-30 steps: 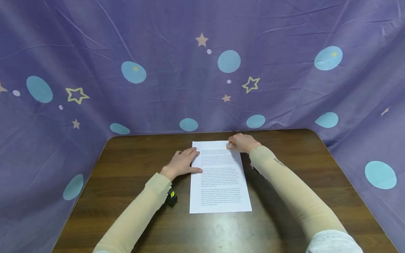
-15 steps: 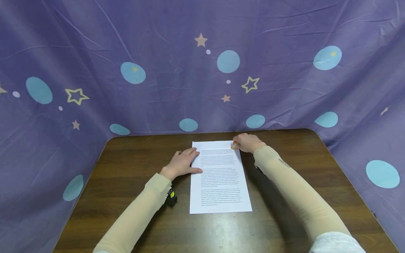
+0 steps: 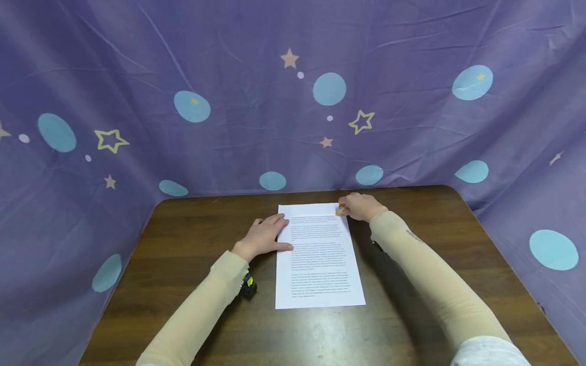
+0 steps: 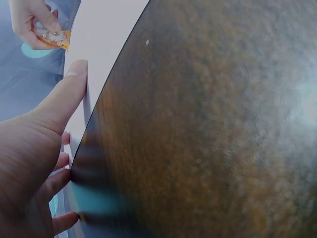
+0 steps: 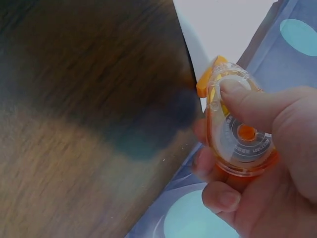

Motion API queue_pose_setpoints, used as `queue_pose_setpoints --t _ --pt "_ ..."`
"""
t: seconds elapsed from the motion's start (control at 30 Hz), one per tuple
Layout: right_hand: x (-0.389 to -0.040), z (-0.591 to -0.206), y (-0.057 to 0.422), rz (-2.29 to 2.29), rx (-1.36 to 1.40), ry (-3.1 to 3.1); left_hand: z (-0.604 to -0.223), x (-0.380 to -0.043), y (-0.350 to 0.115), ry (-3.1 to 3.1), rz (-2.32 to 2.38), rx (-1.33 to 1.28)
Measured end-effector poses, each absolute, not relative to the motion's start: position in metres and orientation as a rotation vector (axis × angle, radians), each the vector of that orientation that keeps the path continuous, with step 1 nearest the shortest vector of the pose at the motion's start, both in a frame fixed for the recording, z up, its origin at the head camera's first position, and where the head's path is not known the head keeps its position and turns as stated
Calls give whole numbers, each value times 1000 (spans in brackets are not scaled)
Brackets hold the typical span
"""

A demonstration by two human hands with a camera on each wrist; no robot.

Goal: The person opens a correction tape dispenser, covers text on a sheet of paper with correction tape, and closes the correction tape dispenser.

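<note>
A printed sheet of paper (image 3: 318, 264) lies on the wooden table, its lines of text running across it. My left hand (image 3: 263, 236) rests with spread fingers on the sheet's left edge, thumb and fingertips touching the paper. At the top right corner of the sheet, my right hand (image 3: 361, 207) grips a correction tape dispenser (image 5: 240, 131), clear with orange parts. Its orange tip (image 5: 205, 82) is at the paper in the right wrist view. The left wrist view also catches the dispenser (image 4: 52, 35) beyond my left thumb (image 4: 69, 91).
The brown wooden table (image 3: 183, 274) extends on both sides of the sheet. A purple curtain (image 3: 247, 101) with stars and blue dots hangs along the back and sides. A black wrist device (image 3: 248, 285) sits under my left wrist.
My right hand has moved rightward along the top of the sheet with the correction tape dispenser, to the top right corner. My left hand has stayed in place.
</note>
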State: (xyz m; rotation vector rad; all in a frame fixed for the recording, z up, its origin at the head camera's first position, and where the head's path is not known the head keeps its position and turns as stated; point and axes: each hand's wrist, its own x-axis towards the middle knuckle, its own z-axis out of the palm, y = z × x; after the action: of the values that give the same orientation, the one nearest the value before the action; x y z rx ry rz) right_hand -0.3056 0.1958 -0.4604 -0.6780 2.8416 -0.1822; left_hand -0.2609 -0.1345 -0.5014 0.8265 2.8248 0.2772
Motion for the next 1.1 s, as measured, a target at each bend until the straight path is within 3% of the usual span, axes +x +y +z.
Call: queue_pose_setpoints --t 0.3,1.1 --pt "-305 -453 190 -346 -724 2818 -500 -261 -133 2827 286 823" --pt "-302 -461 122 -380 -886 2748 -502 -261 -135 2809 292 820"
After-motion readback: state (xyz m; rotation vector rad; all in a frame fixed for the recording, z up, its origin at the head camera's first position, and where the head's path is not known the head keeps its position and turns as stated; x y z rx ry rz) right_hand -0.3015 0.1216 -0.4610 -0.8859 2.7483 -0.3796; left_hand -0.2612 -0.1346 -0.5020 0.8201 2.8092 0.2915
